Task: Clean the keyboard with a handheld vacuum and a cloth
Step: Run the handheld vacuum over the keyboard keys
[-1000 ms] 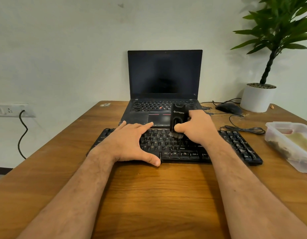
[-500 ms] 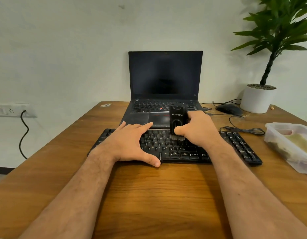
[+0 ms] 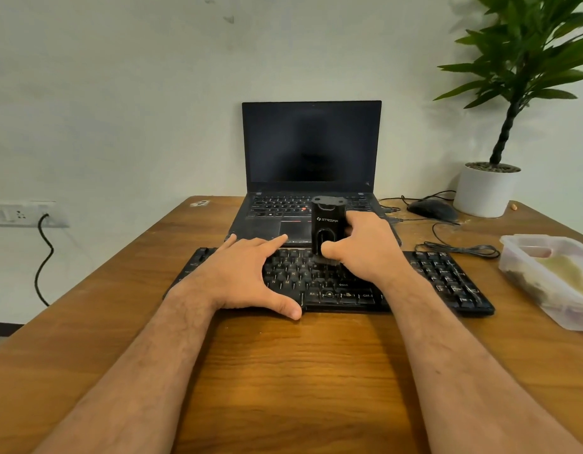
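Bare forearms over near edge of the table [image 3: 283,381], nothing else there. Left hand [image 3: 247,276] flat, fingers straight and spread, pressing down on left half of the keyboard [image 3: 447,280] to pin it; thumb hooked over front edge. Right hand [image 3: 365,253] wrapped around the handheld vacuum [image 3: 328,224], upright, brush end down on the keys roughly mid-board, just right of left hand's fingertips. Versus a second ago: vacuum nudged slightly away from the body, toward upper key rows; left hand unmoved; keyboard not shifted. Reads as mid-stroke on the vacuum pass, centre section in work, right block and numpad probably not covered yet. No cloth identifiable; plastic tub [image 3: 552,283] at right edge holds something pale, can't tell what. Behind keyboard: laptop [image 3: 311,142] open, screen dark, touching or nearly touching keyboard's back edge. Mouse [image 3: 432,209] with loose cable further right, potted plant [image 3: 487,188] in far right corner. Wall socket [image 3: 21,213] with black lead at far left. Wipe step not yet started, by the look of it.
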